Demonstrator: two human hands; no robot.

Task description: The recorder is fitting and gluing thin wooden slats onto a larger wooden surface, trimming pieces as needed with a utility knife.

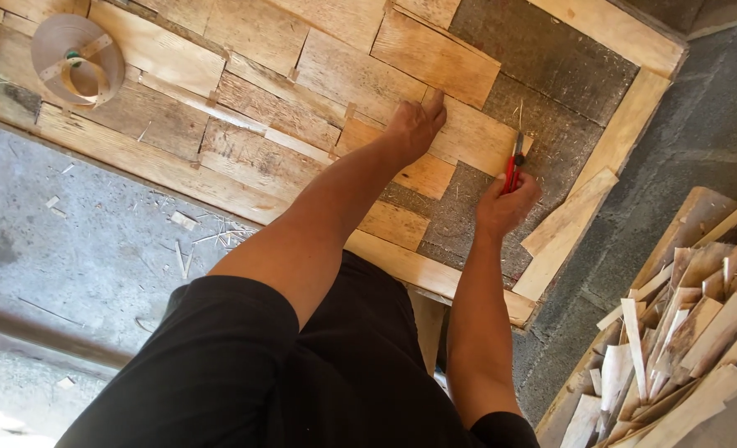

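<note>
Left hand: the left hand [415,124] lies flat, palm down and fingers together, on a pale wood piece [468,133] just above centre of the frame. It holds nothing; the spread weight appears to pin the piece so it cannot slide.
Right hand: the right hand [508,203] is closed around a red-handled utility knife [513,162], right of centre. The fist grips the lower handle, with the tip pointing to the upper frame.
Knife position: the blade end meets the right edge of the pinned wood piece, just beside the left hand but apart from it. Held upright along that edge, it looks set for trimming; the exact blade contact is too small to tell.
Wood piece, appearance: light tan, smooth-faced, roughly rectangular, lying tilted among similar slats.
Panel: a large framed panel [625,124] fills the upper half of the frame. Its left part is covered in fitted slats of mixed tan and weathered tones; its right part shows bare dark backing [542,50].
Loose slat: one long slat [563,232] lies diagonally across the frame's right corner.
Stock pile: a heap of thin wood offcuts [683,332] sits at lower right, within reach of the right arm.
Tape roll: a coil of thin veneer strip [78,58] rests on the panel at upper left.
Floor: grey concrete floor [94,257] at left carries scattered splinters.
</note>
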